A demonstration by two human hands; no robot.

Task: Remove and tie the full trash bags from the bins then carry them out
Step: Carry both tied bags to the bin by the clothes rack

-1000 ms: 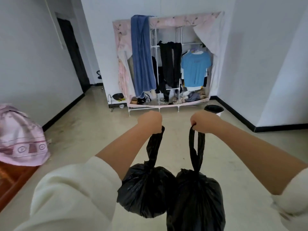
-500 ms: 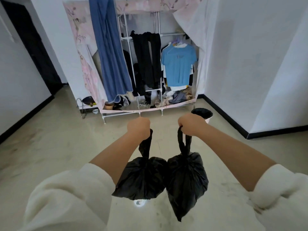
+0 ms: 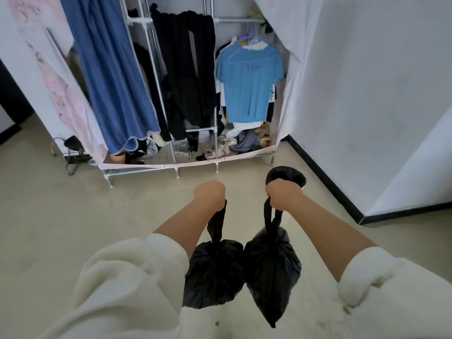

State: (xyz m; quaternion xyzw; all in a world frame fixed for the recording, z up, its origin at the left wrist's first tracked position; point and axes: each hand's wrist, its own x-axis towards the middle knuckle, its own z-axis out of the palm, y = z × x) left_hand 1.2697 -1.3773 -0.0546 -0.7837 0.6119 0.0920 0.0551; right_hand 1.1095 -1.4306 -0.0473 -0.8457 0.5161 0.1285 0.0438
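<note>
The left hand (image 3: 209,192) is closed in a fist around the twisted neck of a black, crinkled plastic trash bag (image 3: 213,272), which hangs round and full below it. The right hand (image 3: 281,195) grips the two thin tied loops of a second black plastic trash bag (image 3: 271,267); this one is longer and ends in a pointed bottom corner. The two glossy bags hang side by side above the pale, smooth floor (image 3: 61,228) and touch each other. Both forearms are bare, with thick, fluffy white sleeves (image 3: 132,285) pushed up. Just behind the right hand stands a small round bin with a black plastic liner (image 3: 291,173), partly hidden. Further ahead is a metal-tube wardrobe with a pink cloth cover (image 3: 171,165), where a long blue cloth (image 3: 110,77), dark clothes (image 3: 186,69) and a light blue T-shirt (image 3: 247,81) hang.
</note>
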